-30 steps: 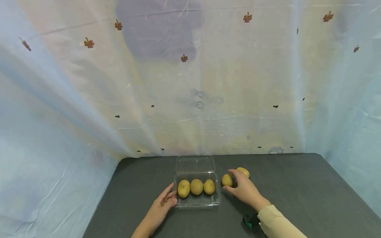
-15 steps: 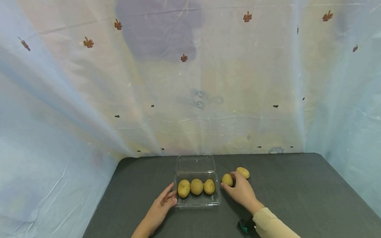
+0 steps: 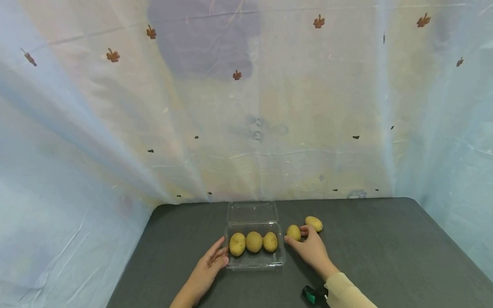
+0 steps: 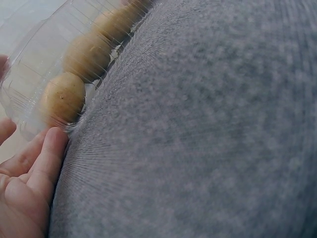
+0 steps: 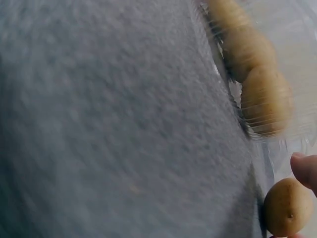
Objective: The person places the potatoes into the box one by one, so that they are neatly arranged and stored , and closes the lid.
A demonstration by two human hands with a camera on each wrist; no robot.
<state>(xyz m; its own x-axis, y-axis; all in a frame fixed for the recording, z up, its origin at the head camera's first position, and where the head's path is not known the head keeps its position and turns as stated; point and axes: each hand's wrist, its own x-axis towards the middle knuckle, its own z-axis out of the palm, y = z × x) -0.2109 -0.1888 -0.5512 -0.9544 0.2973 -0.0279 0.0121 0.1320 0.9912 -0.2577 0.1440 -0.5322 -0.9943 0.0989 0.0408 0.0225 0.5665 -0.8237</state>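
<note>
Three potatoes (image 3: 254,242) lie in a row inside a clear plastic clamshell box (image 3: 255,265), whose lid (image 3: 252,213) is folded back. My left hand (image 3: 204,274) rests against the left side of the box, its fingers fairly straight; the left wrist view shows fingertips at the box wall. To the right of the box, my right hand (image 3: 314,253) has its thumb and fingers around another potato (image 3: 293,233) on the table. In the right wrist view the thumb (image 5: 306,171) is above that potato, and the fingers are mostly hidden.
One more potato (image 3: 314,223) lies on the dark grey table (image 3: 383,253), just behind the right hand. A pale patterned curtain (image 3: 302,101) hangs behind the table and along both sides. Each wrist wears a dark strap-on device (image 3: 312,294).
My right hand has shifted slightly left and brought its thumb and fingers closer around the nearer potato, uncovering the farther one. The left hand and box stay put.
</note>
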